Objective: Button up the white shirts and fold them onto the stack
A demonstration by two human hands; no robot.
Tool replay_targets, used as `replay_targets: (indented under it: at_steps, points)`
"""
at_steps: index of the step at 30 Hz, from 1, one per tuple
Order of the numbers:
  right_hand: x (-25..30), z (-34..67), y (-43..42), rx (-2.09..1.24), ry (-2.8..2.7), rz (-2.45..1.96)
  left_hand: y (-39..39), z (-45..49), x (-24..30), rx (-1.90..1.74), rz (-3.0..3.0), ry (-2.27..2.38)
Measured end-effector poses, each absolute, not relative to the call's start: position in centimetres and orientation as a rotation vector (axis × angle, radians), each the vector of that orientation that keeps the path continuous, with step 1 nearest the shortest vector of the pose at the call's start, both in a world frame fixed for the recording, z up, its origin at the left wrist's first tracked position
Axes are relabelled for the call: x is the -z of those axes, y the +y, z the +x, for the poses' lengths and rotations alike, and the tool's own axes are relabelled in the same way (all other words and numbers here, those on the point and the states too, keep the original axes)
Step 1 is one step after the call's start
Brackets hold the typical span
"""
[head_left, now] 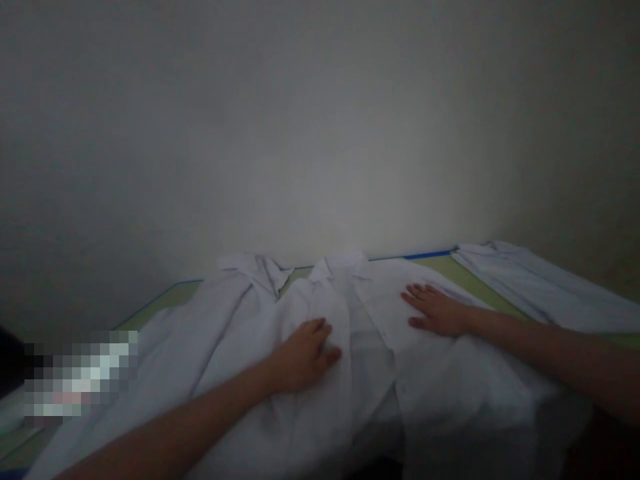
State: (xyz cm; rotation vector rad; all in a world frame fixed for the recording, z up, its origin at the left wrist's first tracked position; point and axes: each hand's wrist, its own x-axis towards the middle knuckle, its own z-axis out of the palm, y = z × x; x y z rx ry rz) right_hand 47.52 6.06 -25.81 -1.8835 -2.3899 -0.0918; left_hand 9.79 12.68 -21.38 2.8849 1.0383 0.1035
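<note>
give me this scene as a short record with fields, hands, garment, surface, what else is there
left hand: left hand palm down on the white shirt, fingers spread
right hand: right hand flat on the same shirt, further back
garment: shirt spread out, collar towards the wall
surface: green table with a blue edge
else: second white cloth at the right
light: dim

Two hands are lying on cloth: left hand at 6 o'clock, right hand at 4 o'clock. One white shirt is spreading under them; one further white garment is lying at 3 o'clock. One green table is showing.
</note>
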Motion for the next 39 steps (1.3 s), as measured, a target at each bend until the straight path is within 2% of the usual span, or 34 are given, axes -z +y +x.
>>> replay_targets:
  at_steps: [6,12,17,22,30,39]
  points:
    - [21.4,47.9,8.0,0.026,-2.477,-1.95,12.6,9.9,21.3,-0.094,2.878,1.076]
    - [17.6,40.3,15.2,0.156,-2.143,-2.085,19.9,16.2,16.9,-0.397,3.01,1.275]
    - [19.2,35.4,20.4,0.183,-1.939,-2.139,26.4,21.2,16.8,-0.449,2.958,1.448]
    - [20.8,35.5,22.3,0.208,-1.779,-2.183,30.0,21.9,18.7,-0.431,2.89,1.473]
    - [20.6,36.5,23.2,0.217,-1.762,-2.142,32.4,22.6,18.1,-0.67,2.867,1.124]
    - [20.6,37.4,24.8,0.141,-1.775,-2.102,33.4,23.0,18.8,-0.792,2.692,1.075]
